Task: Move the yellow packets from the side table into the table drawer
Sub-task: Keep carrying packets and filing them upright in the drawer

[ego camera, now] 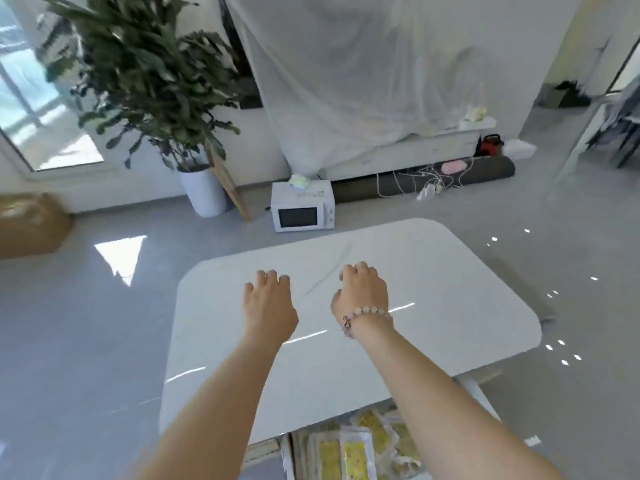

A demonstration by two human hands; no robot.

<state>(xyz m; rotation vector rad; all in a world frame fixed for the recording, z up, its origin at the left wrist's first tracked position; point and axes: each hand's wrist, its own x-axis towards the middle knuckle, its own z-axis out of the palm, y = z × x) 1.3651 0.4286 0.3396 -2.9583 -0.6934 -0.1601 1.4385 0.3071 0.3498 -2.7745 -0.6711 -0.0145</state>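
— What have I got hold of?

— Nothing. Your left hand (268, 303) and right hand (362, 289) are both palm-down over the white table (450, 289), side by side but apart, fingers loosely bent and empty. Whether they touch the top I cannot tell. A bead bracelet (367, 313) sits on your right wrist.

— And the things I'm moving?

— Back toward you from your hands. The yellow packets (353, 455) lie piled in the open drawer (286, 459) below the table's near edge, between your forearms. Your right forearm covers some of them, and the table top hides the drawer's far part.

— What's around?

— Beyond your fingertips, past the table's far edge, a white microwave (303, 211) stands on the floor (86, 323). Left of it is a leafy plant (149, 74) in a white pot (202, 192). Further out from your right hand hangs a white sheet (363, 81), with cables (426, 183) below it. Far left of your left hand sits a cardboard box (31, 223).
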